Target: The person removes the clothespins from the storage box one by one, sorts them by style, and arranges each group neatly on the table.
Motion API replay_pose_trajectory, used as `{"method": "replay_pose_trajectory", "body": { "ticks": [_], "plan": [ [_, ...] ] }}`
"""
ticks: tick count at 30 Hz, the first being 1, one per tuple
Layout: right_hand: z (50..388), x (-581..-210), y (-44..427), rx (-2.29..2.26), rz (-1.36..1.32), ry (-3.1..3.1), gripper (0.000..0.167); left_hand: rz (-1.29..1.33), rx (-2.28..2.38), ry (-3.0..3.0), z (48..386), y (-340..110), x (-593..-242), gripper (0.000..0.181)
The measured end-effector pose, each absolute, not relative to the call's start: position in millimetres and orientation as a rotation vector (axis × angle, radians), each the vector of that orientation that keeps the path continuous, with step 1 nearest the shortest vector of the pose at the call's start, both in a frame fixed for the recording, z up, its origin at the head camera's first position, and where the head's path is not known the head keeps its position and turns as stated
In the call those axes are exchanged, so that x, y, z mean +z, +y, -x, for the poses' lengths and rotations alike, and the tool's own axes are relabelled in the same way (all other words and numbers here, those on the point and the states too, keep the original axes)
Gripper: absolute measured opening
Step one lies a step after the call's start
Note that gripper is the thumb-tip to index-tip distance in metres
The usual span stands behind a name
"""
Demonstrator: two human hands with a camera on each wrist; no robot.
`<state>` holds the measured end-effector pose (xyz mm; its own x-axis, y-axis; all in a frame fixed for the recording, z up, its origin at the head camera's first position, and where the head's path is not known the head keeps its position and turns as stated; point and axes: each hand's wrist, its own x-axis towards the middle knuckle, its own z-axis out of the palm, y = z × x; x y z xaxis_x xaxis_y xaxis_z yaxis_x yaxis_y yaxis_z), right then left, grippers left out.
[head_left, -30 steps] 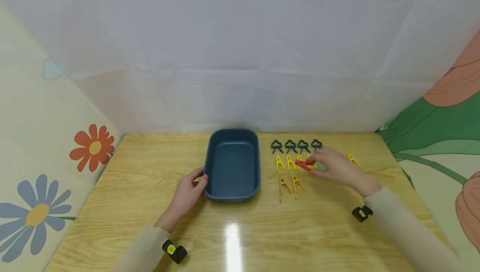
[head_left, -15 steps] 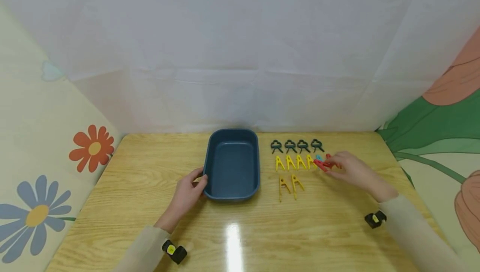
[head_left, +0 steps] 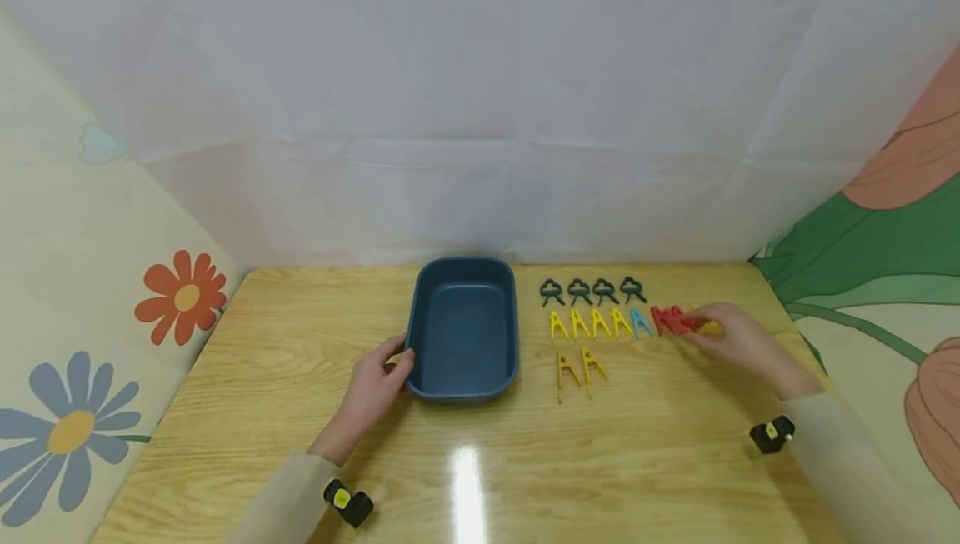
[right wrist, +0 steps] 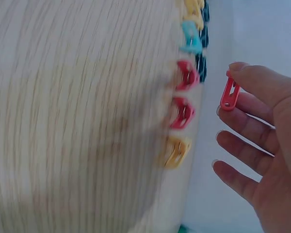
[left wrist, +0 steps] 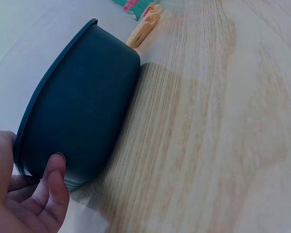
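My left hand (head_left: 372, 387) grips the near left rim of a deep dark blue rectangular tray (head_left: 516, 336); in the left wrist view its fingers (left wrist: 56, 170) lie against the tray's outer wall. My right hand (head_left: 738, 342) is over the right end of a row of clothespins. Between thumb and index finger it pinches a red clothespin (right wrist: 229, 94), the other fingers spread apart. Below it on the table lie two red clothespins (right wrist: 186, 75), with a yellow clothespin (right wrist: 177, 151) past them. To their left are a light blue clothespin (head_left: 641, 323) and several yellow ones (head_left: 599, 325).
Several dark cloud-shaped clips (head_left: 579, 292) stand in a row behind the yellow clothespins. Two larger mustard clothespins (head_left: 567, 371) lie nearer the front. A white sheet (head_left: 390, 111) hangs at the back edge of the wooden table (head_left: 600, 469).
My right hand has moved right along the row with the red clothespin, uncovering the light blue and other red clothespins. The left hand and the tray have stayed in place.
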<state>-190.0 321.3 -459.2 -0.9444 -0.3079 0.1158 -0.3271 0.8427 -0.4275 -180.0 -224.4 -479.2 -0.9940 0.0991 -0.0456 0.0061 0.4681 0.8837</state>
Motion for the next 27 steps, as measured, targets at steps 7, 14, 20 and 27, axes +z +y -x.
{"method": "replay_pose_trajectory", "body": {
  "ticks": [7, 14, 20, 27],
  "plan": [
    [191, -462, 345, 0.768, -0.349, -3.021, 0.036, -0.104, 1.583, 2.601, 181, -225, -480, 0.041],
    [193, -464, 361, 0.790, -0.158, -3.062, 0.045, -0.096, 1.592, 2.592, 180, -225, -480, 0.040],
    [197, -468, 368, 0.807, -0.095, -3.079, 0.051, -0.109, 1.617, 2.587, 179, -225, -476, 0.040],
    [200, -479, 374, 0.770, -0.044, -3.088, 0.051, -0.112, 1.604, 2.592, 178, -225, -476, 0.041]
  ]
}}
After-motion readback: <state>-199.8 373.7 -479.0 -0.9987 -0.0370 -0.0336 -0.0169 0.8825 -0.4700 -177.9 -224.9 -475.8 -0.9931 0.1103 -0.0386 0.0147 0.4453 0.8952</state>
